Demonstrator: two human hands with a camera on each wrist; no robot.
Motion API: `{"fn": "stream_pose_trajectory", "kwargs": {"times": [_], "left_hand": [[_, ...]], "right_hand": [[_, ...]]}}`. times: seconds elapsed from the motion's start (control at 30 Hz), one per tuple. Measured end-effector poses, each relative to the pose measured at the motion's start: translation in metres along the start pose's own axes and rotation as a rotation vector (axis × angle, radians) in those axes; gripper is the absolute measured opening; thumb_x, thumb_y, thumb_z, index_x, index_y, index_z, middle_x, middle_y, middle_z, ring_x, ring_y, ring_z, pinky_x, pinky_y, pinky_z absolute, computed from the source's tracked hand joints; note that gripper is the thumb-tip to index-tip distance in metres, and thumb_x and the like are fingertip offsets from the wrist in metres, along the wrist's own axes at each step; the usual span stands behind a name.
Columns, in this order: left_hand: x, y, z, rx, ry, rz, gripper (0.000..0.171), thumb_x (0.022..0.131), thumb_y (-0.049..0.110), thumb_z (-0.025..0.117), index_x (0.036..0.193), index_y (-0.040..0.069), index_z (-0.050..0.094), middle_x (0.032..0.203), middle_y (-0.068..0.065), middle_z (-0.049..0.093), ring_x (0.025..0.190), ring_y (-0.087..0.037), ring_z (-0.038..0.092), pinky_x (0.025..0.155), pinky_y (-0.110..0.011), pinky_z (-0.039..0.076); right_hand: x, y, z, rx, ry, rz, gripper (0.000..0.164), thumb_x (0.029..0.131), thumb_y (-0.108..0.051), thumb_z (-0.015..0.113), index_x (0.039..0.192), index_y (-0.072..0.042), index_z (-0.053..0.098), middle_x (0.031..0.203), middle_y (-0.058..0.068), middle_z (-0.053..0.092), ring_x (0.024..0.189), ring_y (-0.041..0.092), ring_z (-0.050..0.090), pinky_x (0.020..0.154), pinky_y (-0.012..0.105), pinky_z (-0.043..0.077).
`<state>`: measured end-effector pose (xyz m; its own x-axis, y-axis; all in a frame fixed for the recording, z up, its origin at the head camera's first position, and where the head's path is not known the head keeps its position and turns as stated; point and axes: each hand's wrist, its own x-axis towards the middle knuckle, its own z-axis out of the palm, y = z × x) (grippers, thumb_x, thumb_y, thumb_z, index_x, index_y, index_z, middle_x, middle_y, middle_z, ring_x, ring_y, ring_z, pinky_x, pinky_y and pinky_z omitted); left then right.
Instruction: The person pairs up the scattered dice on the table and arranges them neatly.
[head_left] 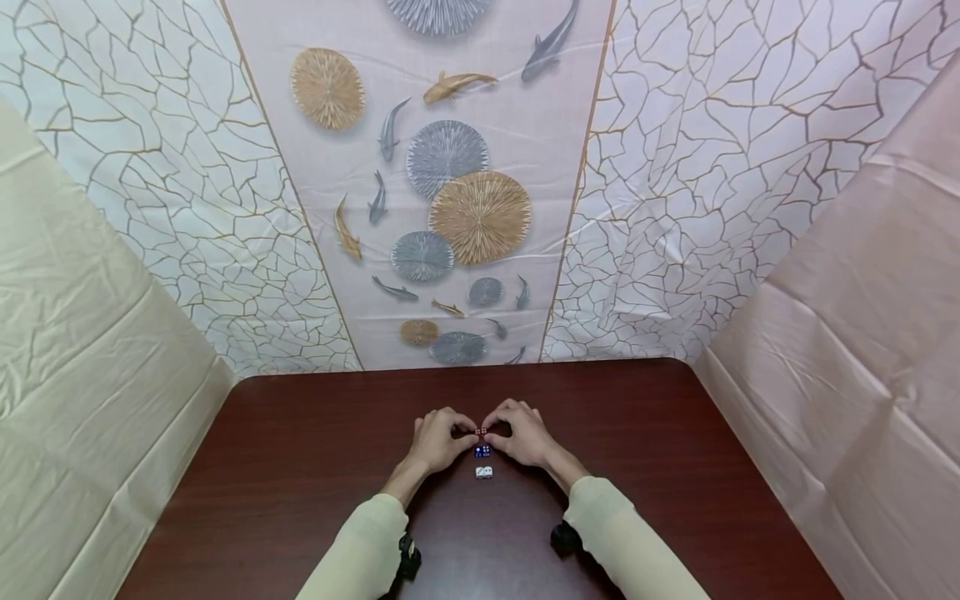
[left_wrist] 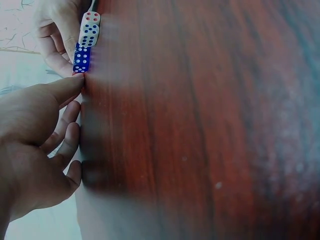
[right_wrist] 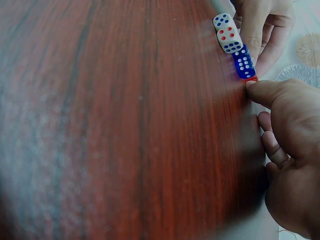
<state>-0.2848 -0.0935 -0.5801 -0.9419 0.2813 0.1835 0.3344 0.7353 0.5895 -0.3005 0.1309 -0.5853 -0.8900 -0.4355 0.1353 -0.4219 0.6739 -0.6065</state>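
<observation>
Two red dice [head_left: 481, 432] sit side by side on the table between both hands. My left hand [head_left: 438, 437] pinches them at the left with thumb and index finger, and my right hand [head_left: 528, 435] does the same at the right. Only a red sliver [right_wrist: 253, 78] shows past the thumb in the right wrist view. Just nearer to me lies a pair of blue dice [head_left: 482, 451] with white pips. Nearer still, two white dice [head_left: 483, 472] with red and blue pips stand side by side, in line with the others.
The dark reddish-brown table [head_left: 300, 492] runs back to a patterned cloth [head_left: 480, 275] with fish and round motifs. Beige cloth hangs at the left [head_left: 90, 400] and the right [head_left: 847, 400]. A black device [head_left: 566, 539] is at the right sleeve, another [head_left: 408, 557] at the left.
</observation>
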Motion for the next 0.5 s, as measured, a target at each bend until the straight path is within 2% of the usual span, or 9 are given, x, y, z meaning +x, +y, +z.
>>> {"fn": "stream_pose_trajectory", "kwargs": {"times": [0.5], "left_hand": [[0.0005, -0.0020, -0.0001, 0.006, -0.003, -0.004, 0.013, 0.097, 0.027, 0.091, 0.109, 0.021, 0.090, 0.103, 0.000, 0.081, 0.098, -0.023, 0.072, 0.085, -0.042, 0.038]], "right_hand": [[0.0005, -0.0024, -0.0010, 0.004, -0.002, -0.001, 0.011, 0.105, -0.023, 0.083, 0.115, -0.022, 0.085, 0.121, 0.001, 0.072, 0.113, 0.025, 0.060, 0.096, 0.044, 0.034]]}}
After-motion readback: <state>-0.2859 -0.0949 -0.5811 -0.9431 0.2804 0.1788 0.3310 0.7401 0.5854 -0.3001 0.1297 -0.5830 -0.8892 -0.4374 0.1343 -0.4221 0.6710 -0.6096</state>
